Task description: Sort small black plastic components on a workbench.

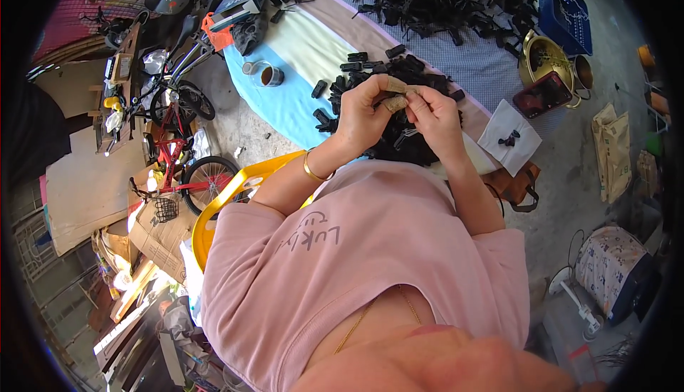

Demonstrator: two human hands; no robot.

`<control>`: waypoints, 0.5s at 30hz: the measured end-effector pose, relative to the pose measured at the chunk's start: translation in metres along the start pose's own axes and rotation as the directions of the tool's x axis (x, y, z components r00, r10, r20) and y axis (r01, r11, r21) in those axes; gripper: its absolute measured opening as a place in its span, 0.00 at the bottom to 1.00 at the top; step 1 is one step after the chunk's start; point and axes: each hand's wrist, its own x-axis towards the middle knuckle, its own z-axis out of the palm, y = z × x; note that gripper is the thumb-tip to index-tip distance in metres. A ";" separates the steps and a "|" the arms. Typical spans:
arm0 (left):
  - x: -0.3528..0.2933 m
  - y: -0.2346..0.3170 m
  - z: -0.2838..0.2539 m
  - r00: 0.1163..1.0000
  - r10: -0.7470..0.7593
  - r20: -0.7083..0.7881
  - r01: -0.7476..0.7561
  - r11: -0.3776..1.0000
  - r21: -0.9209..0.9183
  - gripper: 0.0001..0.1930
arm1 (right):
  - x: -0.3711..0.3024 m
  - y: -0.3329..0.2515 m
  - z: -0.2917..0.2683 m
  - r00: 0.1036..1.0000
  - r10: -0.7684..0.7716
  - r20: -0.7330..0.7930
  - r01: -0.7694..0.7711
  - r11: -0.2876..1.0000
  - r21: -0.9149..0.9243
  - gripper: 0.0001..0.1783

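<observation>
My left hand (365,111), with tan tape round some fingers and a bangle at the wrist, is closed in a pinch. Its fingertips meet those of my right hand (438,123), also closed. Whatever lies between them is hidden or too small to name. Below and around both hands is a heap of small black plastic parts (399,148), partly covered by them. Several loose black parts, one of them a short block (319,89), lie left of the heap on the striped cloth (306,43). To the right, a white paper (499,151) bears a few small black pieces (509,138).
A far larger pile of black parts (434,0) covers the cloth's far side. A phone (543,95) rests against a gold-coloured pot (536,57), near a blue basket (563,11). A cup of brown liquid (271,76) stands left. A yellow chair (214,210) and a red bicycle (171,153) are farther left.
</observation>
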 end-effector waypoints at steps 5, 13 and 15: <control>0.005 0.007 -0.001 0.995 -0.050 0.087 0.021 0.954 0.299 0.19 | 0.003 0.000 -0.012 0.979 0.205 0.006 -0.205 0.977 0.058 0.08; 0.005 0.040 0.004 0.939 -0.132 0.317 -0.063 0.841 0.537 0.34 | -0.005 -0.006 -0.021 0.998 -0.051 0.038 0.057 0.980 -0.190 0.11; 0.009 0.042 -0.009 0.842 -0.269 0.468 0.175 0.956 0.234 0.36 | -0.007 -0.015 -0.031 0.999 -0.026 0.038 0.032 0.984 -0.176 0.10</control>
